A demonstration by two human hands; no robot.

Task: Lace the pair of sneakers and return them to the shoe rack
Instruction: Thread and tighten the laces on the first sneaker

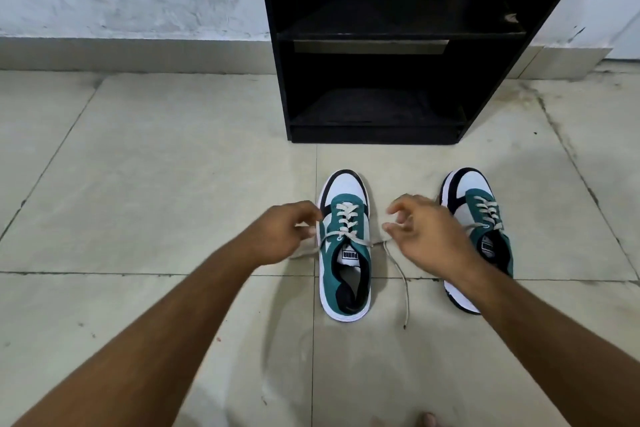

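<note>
Two green, white and black sneakers stand on the floor, toes toward the rack. The left sneaker has its off-white lace threaded through the eyelets, with both ends loose. My left hand pinches the lace's left end beside the shoe. On the other side, my right hand holds the right end, which trails down onto the tiles. The right sneaker is laced and partly hidden behind my right hand and forearm.
A black shoe rack with bare shelves stands against the white wall just beyond the sneakers. Beige floor tiles spread to the left and toward me. A toe shows at the bottom edge.
</note>
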